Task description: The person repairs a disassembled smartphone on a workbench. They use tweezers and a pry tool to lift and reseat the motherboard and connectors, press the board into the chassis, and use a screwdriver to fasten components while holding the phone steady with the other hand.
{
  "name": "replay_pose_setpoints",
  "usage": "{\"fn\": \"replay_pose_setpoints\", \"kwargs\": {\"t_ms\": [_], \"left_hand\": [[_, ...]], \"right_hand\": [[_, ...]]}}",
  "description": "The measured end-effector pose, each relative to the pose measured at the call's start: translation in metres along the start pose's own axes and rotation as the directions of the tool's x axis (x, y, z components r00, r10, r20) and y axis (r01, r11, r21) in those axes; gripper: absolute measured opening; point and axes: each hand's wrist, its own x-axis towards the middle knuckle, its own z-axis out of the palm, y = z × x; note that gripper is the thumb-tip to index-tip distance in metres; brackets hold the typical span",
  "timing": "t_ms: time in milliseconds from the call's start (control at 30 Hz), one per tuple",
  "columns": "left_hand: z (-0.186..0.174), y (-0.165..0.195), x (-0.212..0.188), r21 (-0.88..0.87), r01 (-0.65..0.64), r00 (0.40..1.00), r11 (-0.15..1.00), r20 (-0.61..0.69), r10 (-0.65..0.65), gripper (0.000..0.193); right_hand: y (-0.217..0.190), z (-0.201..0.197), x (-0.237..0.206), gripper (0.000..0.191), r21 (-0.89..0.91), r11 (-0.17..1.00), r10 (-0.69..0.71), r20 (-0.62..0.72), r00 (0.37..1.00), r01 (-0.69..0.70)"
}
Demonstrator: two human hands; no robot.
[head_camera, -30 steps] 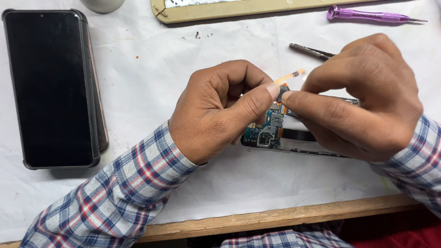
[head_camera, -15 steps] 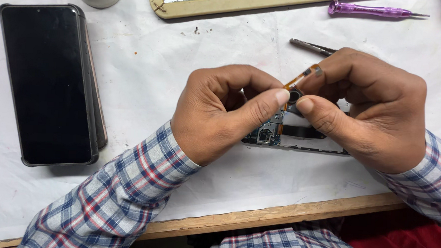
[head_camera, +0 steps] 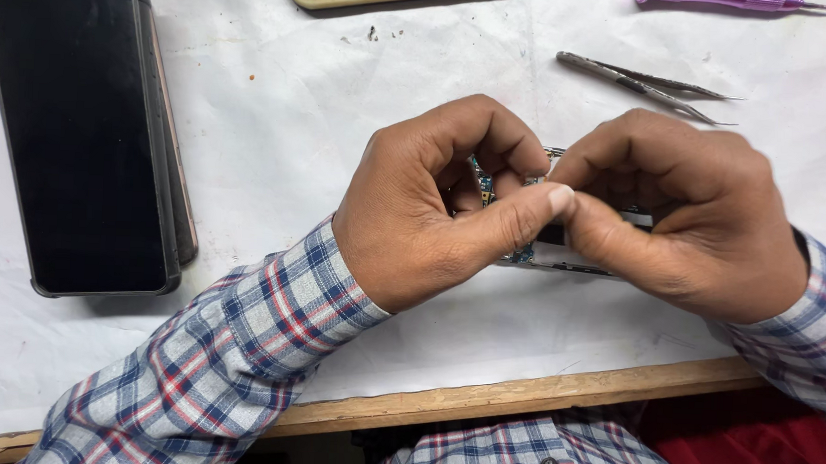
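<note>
At table centre, both hands point(head_camera: 563, 206) pinched over opened phone point(head_camera: 523, 255); tweezers point(head_camera: 647, 82) beyond; wooden edge point(head_camera: 517, 399) near.

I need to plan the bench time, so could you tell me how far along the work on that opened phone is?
Done: the opened phone already has its circuit board exposed. In hand: the left hand and right hand meet thumb to thumb over the board, hiding whatever they grip. Left: the phone is not closed up; the tweezers and purple screwdriver lie unused, and the dark phone lies apart.
</note>
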Motion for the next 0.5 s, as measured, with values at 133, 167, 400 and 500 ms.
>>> {"fn": "replay_pose_setpoints", "kwargs": {"t_ms": [133, 167, 400, 500], "left_hand": [[-0.0001, -0.0039, -0.0012, -0.135, 0.017, 1.0, 0.991, -0.003, -0.018, 0.014], [-0.0003, -0.0044, -0.0014, -0.178, 0.007, 1.0, 0.984, -0.008, -0.009, 0.014], [-0.0001, -0.0044, -0.0009, -0.304, 0.051, 0.999, 0.951, 0.015, -0.049, 0.012], [0.0005, -0.0041, -0.0013, -0.313, 0.033, 0.999, 0.949, 0.022, -0.027, 0.012]], "right_hand": [[-0.0045, -0.0045, -0.0034, 0.023, 0.015, 0.997, 0.083, -0.054, 0.995, -0.082], [-0.0053, -0.0049, -0.0043, 0.026, 0.007, 0.998, 0.07, -0.078, 0.995, -0.07], [-0.0021, -0.0076, -0.0019, 0.025, 0.186, 0.972, 0.159, -0.073, 0.985, -0.143], [-0.0028, -0.0097, -0.0019, 0.026, 0.232, 0.962, 0.164, -0.074, 0.984, -0.143]]}}
